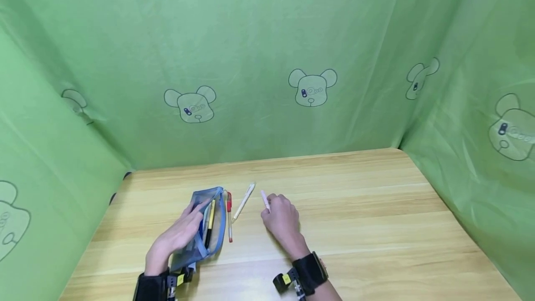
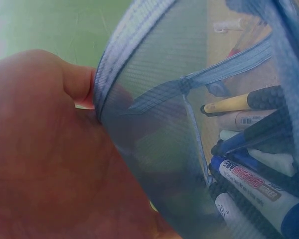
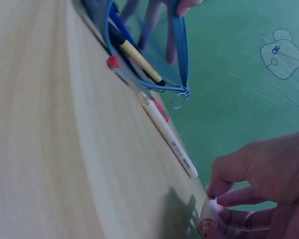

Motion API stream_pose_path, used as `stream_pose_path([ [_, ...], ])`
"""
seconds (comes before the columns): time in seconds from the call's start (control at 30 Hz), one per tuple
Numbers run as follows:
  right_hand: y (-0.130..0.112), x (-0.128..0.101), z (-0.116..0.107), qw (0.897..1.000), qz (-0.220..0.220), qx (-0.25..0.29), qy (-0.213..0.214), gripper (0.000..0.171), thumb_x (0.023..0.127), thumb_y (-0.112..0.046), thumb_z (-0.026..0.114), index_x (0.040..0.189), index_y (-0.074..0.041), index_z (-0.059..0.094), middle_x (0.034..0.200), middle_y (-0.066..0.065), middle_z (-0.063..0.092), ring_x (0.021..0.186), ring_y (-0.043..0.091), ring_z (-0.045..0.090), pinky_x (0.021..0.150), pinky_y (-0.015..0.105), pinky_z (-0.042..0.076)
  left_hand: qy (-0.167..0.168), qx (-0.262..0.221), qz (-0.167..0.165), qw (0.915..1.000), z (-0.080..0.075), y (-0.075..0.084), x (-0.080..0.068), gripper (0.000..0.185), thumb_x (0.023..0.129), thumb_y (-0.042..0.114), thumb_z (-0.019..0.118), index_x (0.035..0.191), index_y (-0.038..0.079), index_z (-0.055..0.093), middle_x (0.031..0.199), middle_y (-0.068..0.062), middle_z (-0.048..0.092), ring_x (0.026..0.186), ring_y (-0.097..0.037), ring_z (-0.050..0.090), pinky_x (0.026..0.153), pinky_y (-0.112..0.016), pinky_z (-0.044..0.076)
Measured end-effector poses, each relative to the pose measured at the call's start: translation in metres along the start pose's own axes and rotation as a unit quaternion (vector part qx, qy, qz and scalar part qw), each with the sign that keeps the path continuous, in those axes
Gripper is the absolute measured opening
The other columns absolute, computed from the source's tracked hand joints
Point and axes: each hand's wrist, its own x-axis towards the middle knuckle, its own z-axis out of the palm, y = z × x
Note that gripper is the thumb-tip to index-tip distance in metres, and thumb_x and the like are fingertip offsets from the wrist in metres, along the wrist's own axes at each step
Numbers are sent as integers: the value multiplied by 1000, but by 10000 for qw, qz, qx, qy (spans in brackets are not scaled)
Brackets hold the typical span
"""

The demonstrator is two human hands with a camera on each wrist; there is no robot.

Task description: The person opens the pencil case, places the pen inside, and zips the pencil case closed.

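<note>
A blue mesh pencil pouch (image 1: pixel 202 231) lies open on the wooden table (image 1: pixel 376 226), with several pens inside (image 2: pixel 254 179). My left hand (image 1: pixel 180 233) holds the pouch's upper flap, fingers curled at its open edge (image 2: pixel 97 94). Beside the pouch lie a red pen (image 1: pixel 229 217) and a white pen (image 1: pixel 244 201), also seen as the white pen (image 3: pixel 168 137) in the right wrist view. My right hand (image 1: pixel 281 217) pinches a pale pink pen (image 1: pixel 265 200) between thumb and fingers, its end (image 3: pixel 208 223) close to the tabletop.
Green cloth with bear prints (image 1: pixel 311 88) walls the table on the back and both sides. Bare wood stretches to the right of my right hand (image 1: pixel 397 245). Black straps with cameras sit on both wrists (image 1: pixel 307 271).
</note>
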Motion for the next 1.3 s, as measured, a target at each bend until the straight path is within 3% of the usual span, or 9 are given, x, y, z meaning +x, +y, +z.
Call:
stream_pose_path([
  [0.6,-16,-6,1,9941,-27,996,-418,32,79,-1,77,111,-1,76,80,-1,69,58,8,54,53,24,49,30,21,15,10000,-1,-1,0,57,110,20,12,161,-2,21,168,-22,16,152,-50,-3,121,-66,1],
  [1.03,-41,-10,14,9877,-337,1301,-800,30,80,1,75,110,-1,77,80,-3,69,63,5,55,58,21,50,56,34,124,9999,-1,-1,0,57,111,21,12,161,-3,21,167,-23,17,152,-52,-2,120,-67,2],
  [1.3,-58,-9,24,9802,-154,1645,-1093,26,82,0,75,108,-1,78,79,-5,68,62,4,55,57,19,50,102,80,180,9998,-1,-2,0,56,111,20,13,160,-4,23,167,-24,20,151,-54,1,119,-68,5],
])
